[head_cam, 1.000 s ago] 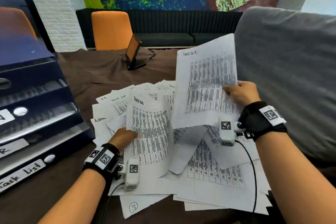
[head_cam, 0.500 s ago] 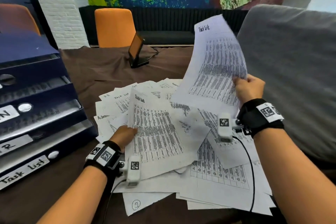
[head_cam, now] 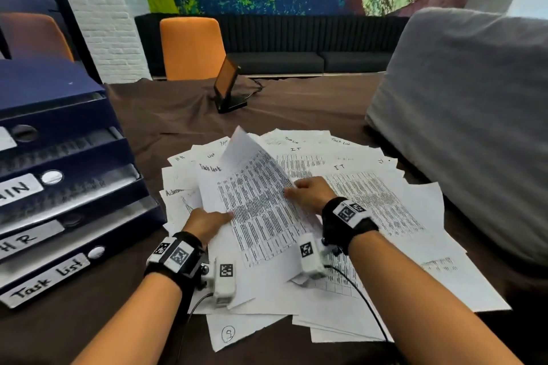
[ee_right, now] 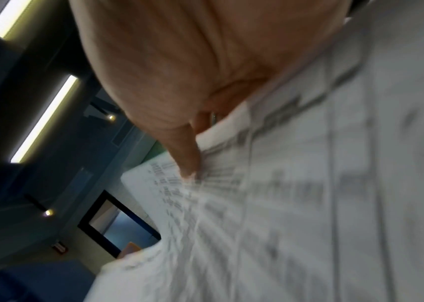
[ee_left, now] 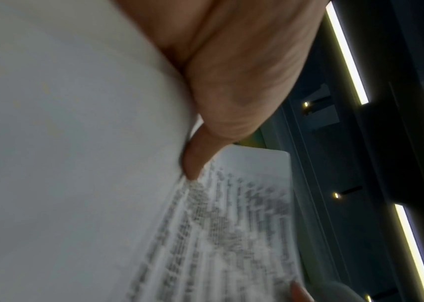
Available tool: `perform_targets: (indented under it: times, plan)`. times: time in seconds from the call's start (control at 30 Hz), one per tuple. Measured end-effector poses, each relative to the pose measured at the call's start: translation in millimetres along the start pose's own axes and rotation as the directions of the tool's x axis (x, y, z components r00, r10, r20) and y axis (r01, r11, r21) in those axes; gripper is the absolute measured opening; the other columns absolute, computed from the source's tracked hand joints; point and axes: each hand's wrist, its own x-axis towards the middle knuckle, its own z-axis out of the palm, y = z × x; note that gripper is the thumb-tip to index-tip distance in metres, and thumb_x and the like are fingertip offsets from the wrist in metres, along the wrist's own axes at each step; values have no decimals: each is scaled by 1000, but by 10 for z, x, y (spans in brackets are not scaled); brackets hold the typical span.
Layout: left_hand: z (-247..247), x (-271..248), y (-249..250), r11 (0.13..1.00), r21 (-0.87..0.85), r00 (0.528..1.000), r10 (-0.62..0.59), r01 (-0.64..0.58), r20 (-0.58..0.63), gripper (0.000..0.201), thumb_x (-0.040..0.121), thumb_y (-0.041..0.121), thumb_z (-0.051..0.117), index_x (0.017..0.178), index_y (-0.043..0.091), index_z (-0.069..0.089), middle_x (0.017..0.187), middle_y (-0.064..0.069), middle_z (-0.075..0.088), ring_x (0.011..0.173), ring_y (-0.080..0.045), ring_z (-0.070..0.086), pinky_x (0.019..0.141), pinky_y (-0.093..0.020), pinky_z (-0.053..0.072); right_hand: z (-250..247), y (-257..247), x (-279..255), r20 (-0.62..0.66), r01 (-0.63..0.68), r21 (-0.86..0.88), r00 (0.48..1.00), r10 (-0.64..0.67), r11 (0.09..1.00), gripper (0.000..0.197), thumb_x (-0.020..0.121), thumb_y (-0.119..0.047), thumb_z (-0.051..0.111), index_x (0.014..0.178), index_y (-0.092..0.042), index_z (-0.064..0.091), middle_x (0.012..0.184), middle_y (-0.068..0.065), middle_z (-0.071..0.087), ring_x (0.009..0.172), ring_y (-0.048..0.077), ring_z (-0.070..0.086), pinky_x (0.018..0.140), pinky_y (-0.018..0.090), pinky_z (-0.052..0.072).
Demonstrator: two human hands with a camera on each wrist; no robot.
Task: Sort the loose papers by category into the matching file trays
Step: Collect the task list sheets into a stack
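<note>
- Head view: a spread of loose papers [head_cam: 370, 201] lies fanned out on a brown-covered surface [head_cam: 178, 115], straight ahead of the person.
- Two printed sheets are lifted above the heap. The left hand [head_cam: 207, 222] grips a sheet headed "Task list" [head_cam: 252, 216] at its left edge, thumb on the printed face.
- The right hand [head_cam: 311, 191] pinches a second printed sheet [head_cam: 255, 157] at its right edge; that sheet leans over onto the first one, its top corner curling upward.
- Left wrist view: the thumb [ee_left: 193, 161] presses on the paper, with a blurred page of text beyond it.
- Right wrist view: the thumb [ee_right: 187, 157] lies on a blurred printed page; the other fingers are hidden behind the paper.
- Papers still in the heap carry handwritten headings such as "IT", "Task list" and "Admin".
- A stack of dark blue file trays [head_cam: 74, 201] stands at the left, just beside the heap. Its labels read "Task list" at the bottom, "HR" above it, and a partly cut-off label higher up; sheets lie in several trays.
- A grey cushion [head_cam: 462, 127] sits to the right of the papers.
- A small tilted screen on a stand [head_cam: 228, 86] sits farther back, with an orange chair [head_cam: 192, 47] beyond it.
</note>
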Motion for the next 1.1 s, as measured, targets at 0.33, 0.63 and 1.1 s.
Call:
perform_targets:
  times: [0.33,0.63,1.1]
  plan:
    - [-431,-110,90,988,155,994,8,8,-105,33,87,3,74,117,-7,64,114,-14,66,102,-28,63,89,-32,47,-38,252,286,-97,-212,-609,976,194,765,103,60,-47,91,138,-7,38,129,13,55,119,33,55,87,39,51]
    - [-564,-101,-64,995,90,999,-30,33,-39,39,85,10,77,120,-3,64,113,-18,71,101,-36,70,96,-53,54,-392,328,351,-395,-121,-40,914,95,992,11,90,-10,59,89,-1,65,83,14,62,79,31,63,64,28,41]
    - [-268,-166,-9,992,120,999,-42,41,9,31,101,24,56,119,-1,59,117,-19,67,109,-40,66,99,-52,52,-690,139,347,-525,202,340,851,7,918,18,90,-10,62,105,-11,71,92,5,72,79,17,65,75,29,54]
